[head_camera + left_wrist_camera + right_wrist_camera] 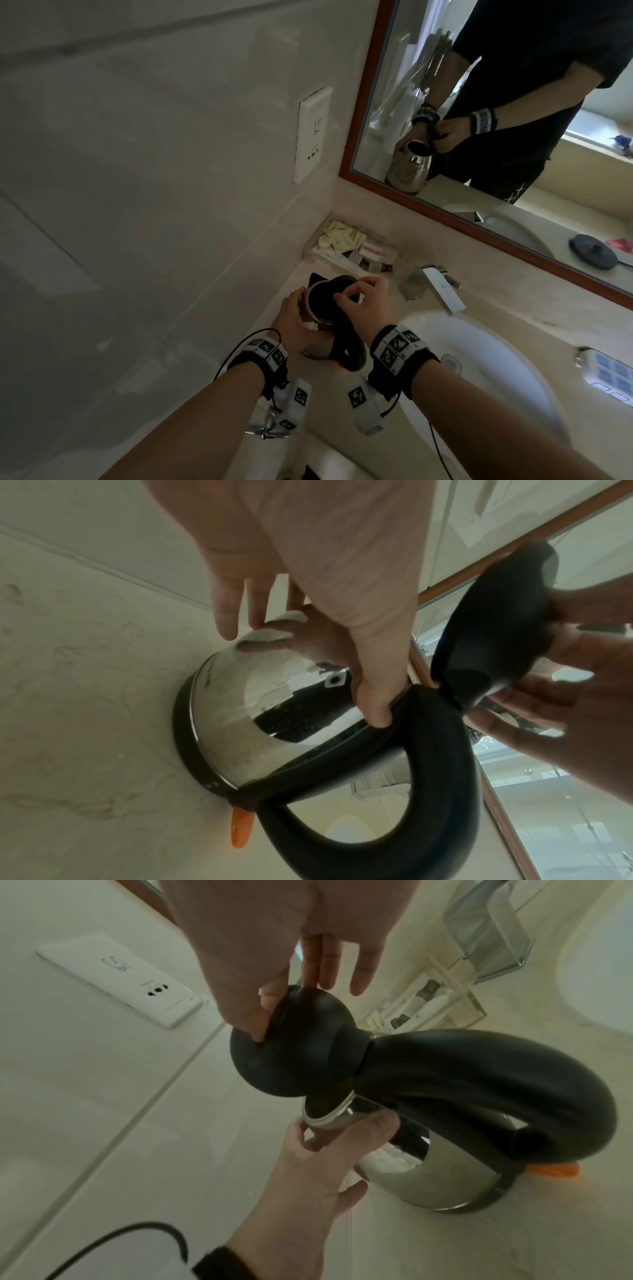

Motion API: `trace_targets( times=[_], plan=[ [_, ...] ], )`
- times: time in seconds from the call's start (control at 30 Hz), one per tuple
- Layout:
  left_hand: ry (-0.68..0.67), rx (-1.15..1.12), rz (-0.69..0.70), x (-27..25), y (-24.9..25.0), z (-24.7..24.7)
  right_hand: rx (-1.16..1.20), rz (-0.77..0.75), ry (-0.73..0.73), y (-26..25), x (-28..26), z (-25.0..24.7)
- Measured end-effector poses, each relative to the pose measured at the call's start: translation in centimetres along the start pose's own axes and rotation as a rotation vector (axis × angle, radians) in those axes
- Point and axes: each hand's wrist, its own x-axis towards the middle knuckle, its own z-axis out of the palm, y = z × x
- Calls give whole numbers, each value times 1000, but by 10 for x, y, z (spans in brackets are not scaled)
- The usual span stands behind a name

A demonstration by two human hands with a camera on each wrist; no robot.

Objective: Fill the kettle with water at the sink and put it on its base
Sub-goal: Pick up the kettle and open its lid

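A steel kettle (318, 346) with a black loop handle (349, 346) stands on the counter left of the sink basin (496, 363). My left hand (303, 308) wraps round the kettle's neck (346, 1112), with its thumb at the handle's root (373, 707). My right hand (346, 296) pinches the black lid (327, 298), which is tilted up on its hinge (294, 1047) so the rim shows beneath. An orange switch (241, 829) sticks out at the handle's foot. A black round base shows only as a reflection in the mirror (594, 251).
A chrome tap (442, 291) overhangs the basin's far edge. A clear tray of toiletries (349, 246) sits behind the kettle against the wall. A wall socket (313, 133) is above it. A blue-and-white item (606, 377) lies right of the basin.
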Motion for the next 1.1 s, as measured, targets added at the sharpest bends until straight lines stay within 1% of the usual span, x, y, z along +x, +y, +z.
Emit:
trace_targets(
  times=[0.1, 0.17, 0.2, 0.23, 0.3, 0.37, 0.43, 0.53, 0.63, 0.7, 0.83, 1.0, 1.1],
  plan=[
    [10, 1, 3, 0, -1, 0, -2, 19, 34, -2, -5, 1],
    [9, 5, 0, -2, 1, 0, 10, 99, 56, 0, -8, 2],
    [10, -2, -2, -3, 1, 0, 44, 173, 53, 2, -9, 2],
    [13, -3, 0, -3, 1, 1, 128, 266, 33, 4, -9, 2],
    [8, 1, -2, -5, 3, 0, 276, 444, -65, 8, -12, -1],
    [11, 0, -11, -4, 4, -1, 264, 535, -204, 13, -15, -4],
    [6, -7, -16, -4, 4, -1, 204, 552, -302, 19, -14, -5],
    [7, -16, -17, -4, 4, -1, 158, 534, -412, 22, -11, -8],
    [1, -19, -20, -5, 5, -2, 159, 508, -468, 21, -10, -10],
    [5, -25, -28, -5, 6, -2, 203, 502, -494, 23, -9, -10],
    [13, -20, -26, -8, 6, 0, 354, 499, -514, 22, -8, -11],
    [15, 6, 2, -15, 8, 3, 381, 499, -503, 27, -14, -13],
    [-18, -56, 47, -30, 27, 13, 400, 506, -459, 45, -22, -23]
  ],
)
